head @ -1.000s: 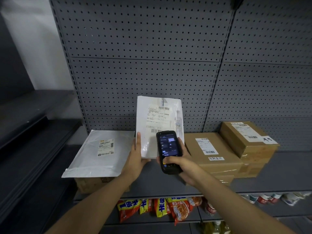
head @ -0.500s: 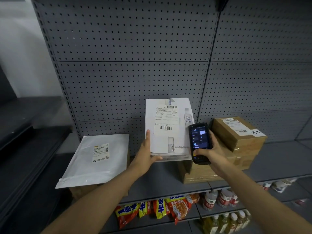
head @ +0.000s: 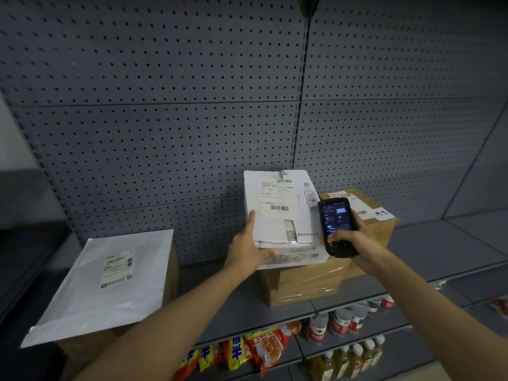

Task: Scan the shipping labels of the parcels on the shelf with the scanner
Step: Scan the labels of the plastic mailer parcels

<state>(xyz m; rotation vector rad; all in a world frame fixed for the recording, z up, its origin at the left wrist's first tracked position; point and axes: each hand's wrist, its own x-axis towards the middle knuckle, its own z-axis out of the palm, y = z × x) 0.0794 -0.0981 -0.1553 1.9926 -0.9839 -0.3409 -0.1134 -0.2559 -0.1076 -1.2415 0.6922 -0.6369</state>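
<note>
Head view: the left hand (head: 248, 250) grips the white parcel (head: 280, 215) at its lower-left edge, thumb up across the face, parcel resting atop a brown box (head: 302, 284). Just right, the right hand (head: 354, 240) wraps closed around the scanner (head: 337, 226), its screen toward the camera.
</note>
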